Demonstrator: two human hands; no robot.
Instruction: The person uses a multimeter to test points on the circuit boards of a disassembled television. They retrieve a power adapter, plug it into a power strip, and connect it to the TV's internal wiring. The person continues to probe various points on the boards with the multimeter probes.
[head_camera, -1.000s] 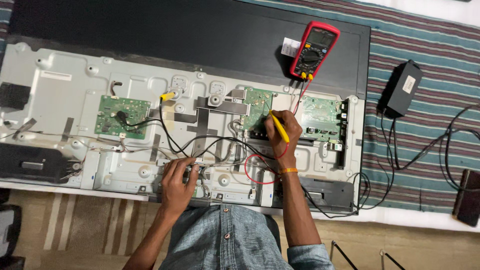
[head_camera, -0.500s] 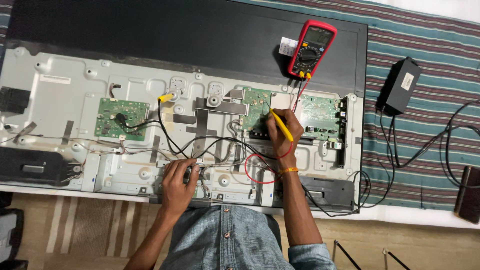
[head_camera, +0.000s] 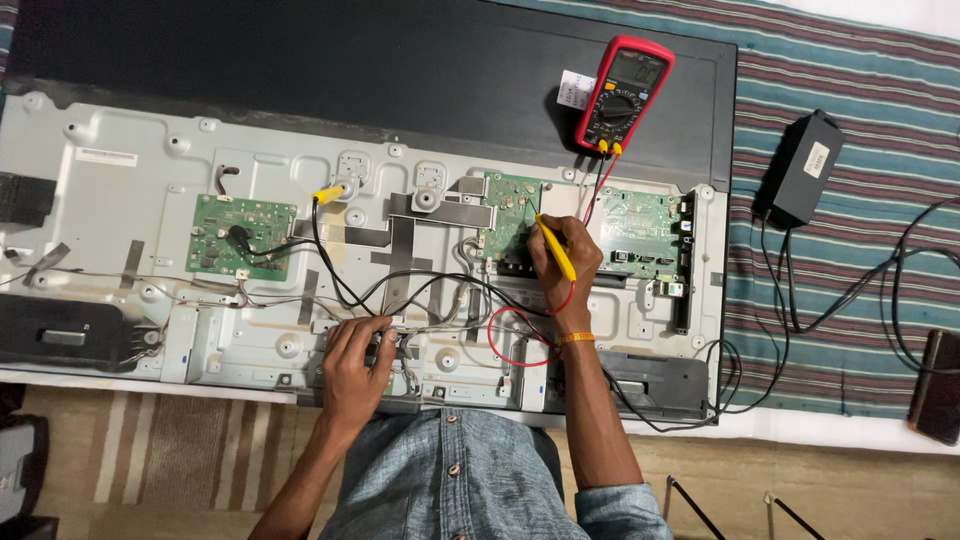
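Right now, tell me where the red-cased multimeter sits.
In the head view, the red-cased multimeter lies upper right on the black panel, above the green circuit board.

A black rectangular power adapter (head_camera: 803, 167) lies on a teal and maroon striped cloth (head_camera: 850, 90), its thin black cables (head_camera: 850, 290) looping across the stripes. A dark flat phone-like slab (head_camera: 937, 385) sits at the right edge. Beige striped matting (head_camera: 160, 455) covers the floor below.
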